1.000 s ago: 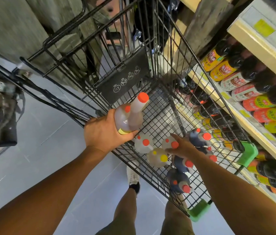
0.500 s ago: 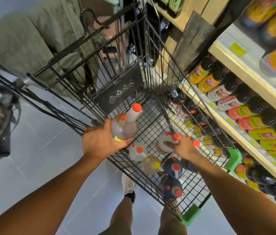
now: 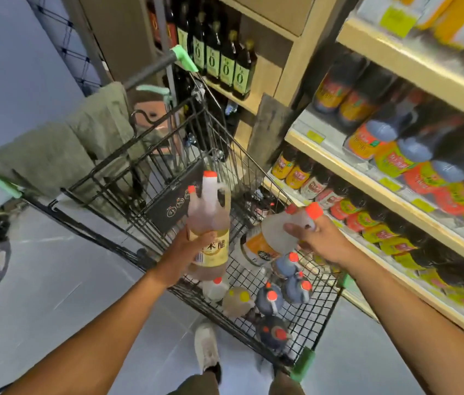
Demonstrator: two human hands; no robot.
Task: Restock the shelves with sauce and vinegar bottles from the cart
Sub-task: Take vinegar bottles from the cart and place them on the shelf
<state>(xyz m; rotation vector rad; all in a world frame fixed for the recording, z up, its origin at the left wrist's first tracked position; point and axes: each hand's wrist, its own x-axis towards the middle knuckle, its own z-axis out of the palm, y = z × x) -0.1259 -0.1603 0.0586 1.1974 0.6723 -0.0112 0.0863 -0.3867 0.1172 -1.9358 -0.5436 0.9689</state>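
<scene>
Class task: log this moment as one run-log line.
left hand: holds amber bottle, upright | right hand: holds clear bottle, tilted | both over cart | dark bottles remain inside

An amber bottle (image 3: 209, 223), orange cap, yellow label; at its 3 o'clock a white bottle (image 3: 276, 238), orange cap and label; black wire cart (image 3: 168, 203), green corners; dark blue bottles (image 3: 265, 299), orange caps; grey floor (image 3: 54, 280).

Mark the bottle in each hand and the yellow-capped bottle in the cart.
amber bottle (image 3: 209, 220), head view, shoulder above the label.
clear bottle (image 3: 275, 235), head view, bare body beside the label.
yellow-capped bottle (image 3: 236, 305), head view, shoulder beside the cap.
</scene>
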